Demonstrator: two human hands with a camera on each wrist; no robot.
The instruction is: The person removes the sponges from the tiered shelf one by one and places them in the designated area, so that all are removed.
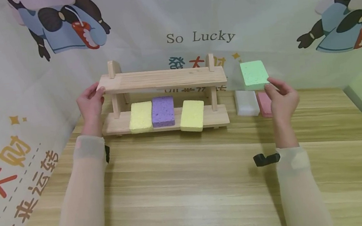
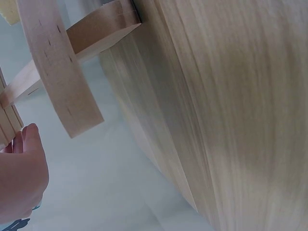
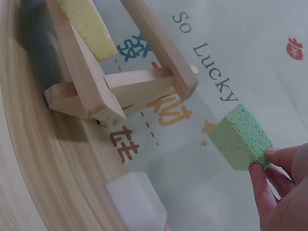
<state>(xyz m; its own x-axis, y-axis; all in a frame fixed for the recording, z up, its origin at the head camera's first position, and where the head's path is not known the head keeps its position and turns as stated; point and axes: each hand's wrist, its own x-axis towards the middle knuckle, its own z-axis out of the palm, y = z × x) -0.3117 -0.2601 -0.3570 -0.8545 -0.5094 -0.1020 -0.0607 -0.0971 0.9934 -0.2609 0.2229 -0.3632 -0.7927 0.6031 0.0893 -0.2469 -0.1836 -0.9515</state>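
Bare worktop (image 1: 183,188) nearest. Right hand (image 1: 282,98) pinches the green sponge (image 1: 255,73) by its near right corner, aloft, right of the wooden rack (image 1: 163,78); left hand (image 1: 90,105) grips the rack's upper left end. Risk: corner-only pinch could let sponge twist or drop. Flat face toward head camera, far edge toward backdrop (image 1: 143,27); long axis unclear, outline near-square.
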